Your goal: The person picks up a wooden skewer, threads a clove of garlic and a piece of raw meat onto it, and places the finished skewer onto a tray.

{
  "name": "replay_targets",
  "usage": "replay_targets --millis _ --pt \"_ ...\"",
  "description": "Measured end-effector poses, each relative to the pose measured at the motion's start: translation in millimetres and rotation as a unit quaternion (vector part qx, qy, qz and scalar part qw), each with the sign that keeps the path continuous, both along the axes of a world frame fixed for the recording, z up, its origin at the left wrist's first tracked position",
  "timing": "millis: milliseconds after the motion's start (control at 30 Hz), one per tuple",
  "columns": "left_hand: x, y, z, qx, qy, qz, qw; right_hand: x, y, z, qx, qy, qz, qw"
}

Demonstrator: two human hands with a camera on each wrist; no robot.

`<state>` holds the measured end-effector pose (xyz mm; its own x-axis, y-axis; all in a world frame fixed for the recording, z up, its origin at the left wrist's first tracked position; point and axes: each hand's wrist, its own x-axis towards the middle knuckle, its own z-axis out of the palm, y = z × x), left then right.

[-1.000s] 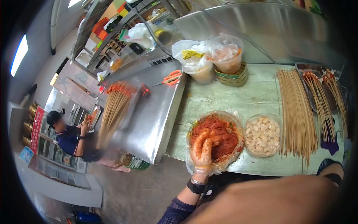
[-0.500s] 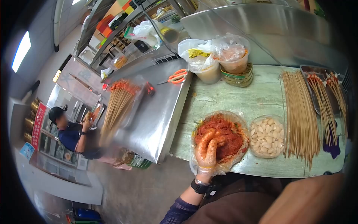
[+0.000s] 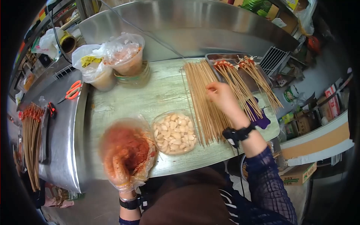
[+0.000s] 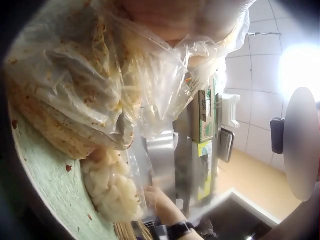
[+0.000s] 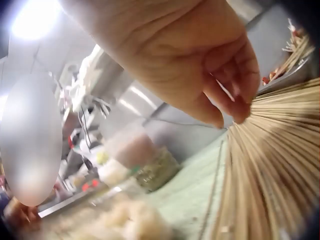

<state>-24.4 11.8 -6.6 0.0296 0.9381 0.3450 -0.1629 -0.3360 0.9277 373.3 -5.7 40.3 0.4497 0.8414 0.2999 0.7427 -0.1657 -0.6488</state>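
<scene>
My left hand [image 3: 119, 168], in a clear plastic glove smeared red, lies at the near left side of a plastic-lined bowl [image 3: 150, 161] of red seasoned paste [image 3: 137, 148]. Motion blurs its fingers, and I cannot tell whether they grip any of the paste. My bare right hand [image 3: 222, 96] hovers over a wide row of thin wooden skewers [image 3: 200, 101]. In the right wrist view its fingers bend loosely, the fingertips [image 5: 242, 111] right at the skewer ends, with a gap to the thumb. Between bowl and skewers stands a clear tub of pale peeled cloves [image 3: 174, 133].
A metal tray [image 3: 264, 77] at the back right bears loaded skewers [image 3: 240, 88], a purple cloth [image 3: 261, 122] near their lower ends. Bagged tubs [image 3: 123, 56] stand at the back left. Orange-handled scissors [image 3: 73, 91] and more loaded skewers [image 3: 32, 138] lie on the steel counter.
The head view has swung right. My right hand, earlier a blurred shape low in front, has moved up over the skewers. My left hand stays at the bowl, its fingers now blurred.
</scene>
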Motion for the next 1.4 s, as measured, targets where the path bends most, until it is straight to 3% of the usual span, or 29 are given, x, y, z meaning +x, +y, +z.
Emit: replay_targets --millis 33,100,200,300,500,633,700,867,933,1000,1067,1167,1267,1333,1400 --pt "0.2 -0.7 1.8 0.001 0.002 -0.001 1.0 -0.1 7.0 -9.3 -0.095 -0.08 -0.028 0.992" --pt "1.8 -0.1 3.7 0.007 0.007 -0.003 1.0 1.9 18.5 -25.8 -0.277 -0.233 -0.084 0.928" --pt "1.9 0.5 0.2 -0.004 -0.023 -0.009 1.0 22.4 28.7 -60.2 -0.273 -0.216 -0.123 0.929" --pt "1.3 -1.0 1.3 0.002 -0.022 -0.017 1.0 32.3 21.4 -53.1 -0.271 -0.162 -0.096 0.944" --pt "-2.3 -2.3 -0.2 -0.028 -0.001 -0.003 1.0 48.2 10.6 -35.2 -0.27 0.122 -0.074 0.952" --pt "-14.0 8.4 -23.7 0.061 0.152 0.081 0.983 51.7 5.1 -29.3 -0.236 0.194 -0.083 0.949" --pt "-13.5 9.4 -22.0 0.065 0.141 0.073 0.985 49.4 0.0 -18.4 -0.234 0.209 -0.071 0.947" --pt "-2.1 7.6 -21.4 -0.015 0.012 0.051 0.998 33.1 -22.4 10.1 -0.032 0.451 -0.004 0.892" --pt "-2.0 4.7 -9.0 -0.045 -0.069 -0.014 0.997 13.4 -32.9 24.4 0.103 0.471 0.066 0.873" --pt "-1.5 6.4 8.1 -0.034 -0.173 -0.037 0.984 -22.8 -40.9 40.1 0.19 0.457 0.063 0.867" --pt "-22.0 14.6 16.5 -0.052 -0.218 -0.051 0.973 -52.2 -46.9 44.7 0.221 0.395 0.062 0.89" --pt "-33.3 14.8 45.4 -0.062 -0.093 0.054 0.992 -85.6 -51.4 32.1 0.237 0.328 0.074 0.912" --pt "-44.9 18.8 42.3 -0.039 0.057 0.05 0.996 -109.4 -52.2 14.8 0.212 0.321 0.135 0.913" --pt "-45.7 12.9 45.9 -0.084 0.109 0.016 0.99 -122.1 -54.5 2.2 0.187 0.301 0.166 0.92" --pt "-49.7 16.7 35.9 0.061 0.283 0.005 0.957 -128.8 -58.0 -1.4 0.186 0.325 0.178 0.91"
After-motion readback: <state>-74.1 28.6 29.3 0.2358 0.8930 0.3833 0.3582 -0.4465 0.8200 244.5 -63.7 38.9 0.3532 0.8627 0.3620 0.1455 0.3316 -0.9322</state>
